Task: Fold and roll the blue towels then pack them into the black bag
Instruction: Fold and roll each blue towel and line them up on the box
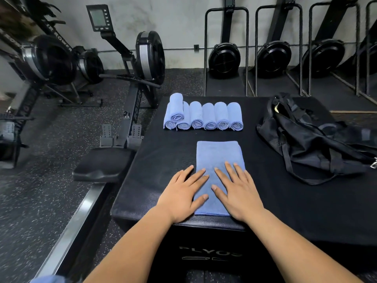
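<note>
A folded blue towel [219, 154] lies flat as a long strip on the black plyo box [265, 211], its near end at the box's front edge. My left hand [182, 193] presses flat on the towel's left side, fingers straight and spread. My right hand [237, 190] lies flat on the towel's right side, fingers straight too. Behind the towel, several rolled blue towels [204, 117] sit in a row, with one more roll stacked on top at the left end. The black bag [314, 139] lies crumpled on the box at the right, straps loose.
Rowing machines [130, 78] stand on the speckled floor to the left, one seat and rail close to the box's left side. More rowers [273, 56] stand upright in racks against the back wall.
</note>
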`<state>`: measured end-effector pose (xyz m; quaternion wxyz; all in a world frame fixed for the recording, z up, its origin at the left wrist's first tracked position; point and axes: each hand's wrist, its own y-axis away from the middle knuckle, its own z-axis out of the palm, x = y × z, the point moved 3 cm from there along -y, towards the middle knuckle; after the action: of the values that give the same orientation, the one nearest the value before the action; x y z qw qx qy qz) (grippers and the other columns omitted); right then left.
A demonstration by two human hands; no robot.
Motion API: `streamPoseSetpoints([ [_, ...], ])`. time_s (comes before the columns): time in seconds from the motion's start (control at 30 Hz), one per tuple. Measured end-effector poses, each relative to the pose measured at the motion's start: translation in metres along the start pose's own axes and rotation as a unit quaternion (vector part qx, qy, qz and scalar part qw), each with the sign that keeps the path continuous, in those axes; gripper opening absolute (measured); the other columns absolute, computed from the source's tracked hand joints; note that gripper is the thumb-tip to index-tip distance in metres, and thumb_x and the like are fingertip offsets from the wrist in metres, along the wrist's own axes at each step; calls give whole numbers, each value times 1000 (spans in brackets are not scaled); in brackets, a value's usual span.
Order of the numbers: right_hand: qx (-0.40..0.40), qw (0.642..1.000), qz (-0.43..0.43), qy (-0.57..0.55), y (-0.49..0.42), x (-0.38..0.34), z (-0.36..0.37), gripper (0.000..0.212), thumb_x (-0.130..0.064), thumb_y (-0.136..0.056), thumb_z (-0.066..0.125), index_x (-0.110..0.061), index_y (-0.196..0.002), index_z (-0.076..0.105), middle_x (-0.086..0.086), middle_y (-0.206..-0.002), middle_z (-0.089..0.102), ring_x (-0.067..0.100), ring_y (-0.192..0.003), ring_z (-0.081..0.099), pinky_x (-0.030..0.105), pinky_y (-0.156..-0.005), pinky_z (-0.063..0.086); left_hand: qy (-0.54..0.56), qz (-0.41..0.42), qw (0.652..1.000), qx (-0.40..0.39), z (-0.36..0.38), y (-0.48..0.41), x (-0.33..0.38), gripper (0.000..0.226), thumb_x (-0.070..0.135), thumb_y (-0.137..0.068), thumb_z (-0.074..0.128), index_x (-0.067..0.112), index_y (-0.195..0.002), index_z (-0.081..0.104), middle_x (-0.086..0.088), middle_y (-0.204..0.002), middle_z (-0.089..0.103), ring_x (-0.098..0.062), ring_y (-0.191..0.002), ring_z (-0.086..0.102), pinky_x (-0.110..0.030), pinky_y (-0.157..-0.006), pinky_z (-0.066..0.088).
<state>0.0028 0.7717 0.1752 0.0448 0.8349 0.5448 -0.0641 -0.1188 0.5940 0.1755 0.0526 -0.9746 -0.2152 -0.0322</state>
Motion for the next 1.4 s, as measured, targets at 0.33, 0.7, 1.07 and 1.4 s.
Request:
streamPoseSetpoints([
  [0.33, -32, 998, -37, 37, 32, 45, -11, 74, -81, -98, 3, -49, -163, -7, -16, -171, -23, 15, -156, -30, 45, -130, -5, 55, -28, 998, -9, -5, 12, 7, 65, 61, -109, 30, 33, -167, 22, 18, -175, 10, -21, -162, 0, -40, -131, 7],
  [0.7, 219, 965, -117, -85, 75, 59, -19, 27, -39, -93, 69, -29, -117, 76, -16, -130, 66, 19, -129, 54, 39, -99, 45, 97, 48, 982, 154, -9, 39, 26, 35, 41, -98, 61, 28, -130, 67, 13, -150, 52, -23, -149, 36, -39, -122, 29],
  [1.07, 204, 957, -188, -86, 79, 56, -17, 29, -41, -83, 80, -28, -109, 76, -12, -113, 63, 23, -113, 56, 39, -90, 46, 130, 40, 974, 178, -14, 42, 28, 15, 33, -95, 68, 20, -100, 64, 4, -143, 53, -25, -139, 42, -42, -111, 37],
  [1.4, 181, 965, -115, -152, 68, 67, -12, 22, -57, -96, 61, -40, -105, 73, -28, -111, 60, 12, -107, 53, 41, -91, 42, 156, 33, 977, 140, -18, 41, 30, 37, 48, -82, 78, 23, -106, 64, 3, -149, 46, -25, -145, 35, -41, -117, 33],
])
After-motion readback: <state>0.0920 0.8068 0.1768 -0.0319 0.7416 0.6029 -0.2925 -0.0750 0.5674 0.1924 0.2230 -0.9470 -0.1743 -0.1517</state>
